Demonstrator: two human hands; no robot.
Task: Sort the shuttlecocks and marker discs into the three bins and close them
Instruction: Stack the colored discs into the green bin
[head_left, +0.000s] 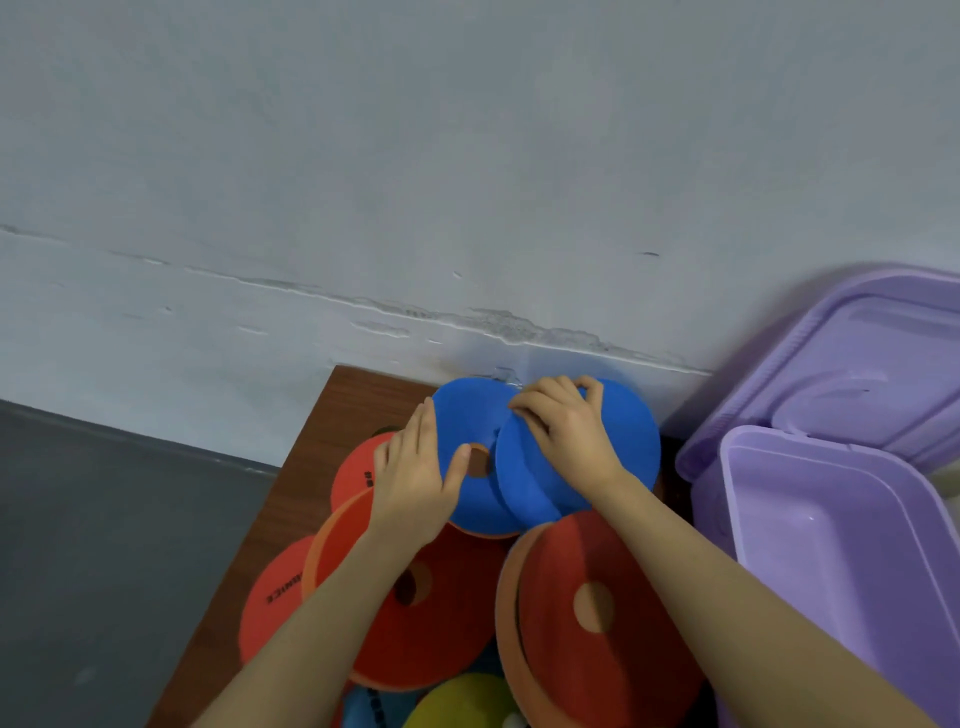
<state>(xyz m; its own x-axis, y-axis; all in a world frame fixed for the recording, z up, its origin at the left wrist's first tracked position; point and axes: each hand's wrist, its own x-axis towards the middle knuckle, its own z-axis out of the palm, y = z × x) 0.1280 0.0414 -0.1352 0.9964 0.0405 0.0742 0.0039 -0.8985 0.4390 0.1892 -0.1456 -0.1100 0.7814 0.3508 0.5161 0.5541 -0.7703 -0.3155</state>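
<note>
Two blue marker discs overlap at the far end of a brown table (332, 415). My left hand (415, 478) grips the left blue disc (467, 415), thumb by its centre hole and fingers along its left edge. My right hand (566, 431) lies on the right blue disc (530, 478) with fingers curled over its far rim. Red and orange discs (431, 623) are piled below them, another stack (597, 608) to the right, and a yellow disc (462, 701) sits at the bottom. No shuttlecock is clearly visible.
An open purple bin (841, 530) stands to the right of the table, its lid (857, 364) leaning behind it. A grey wall (467, 182) rises right behind the table. Dark floor (104, 545) lies to the left.
</note>
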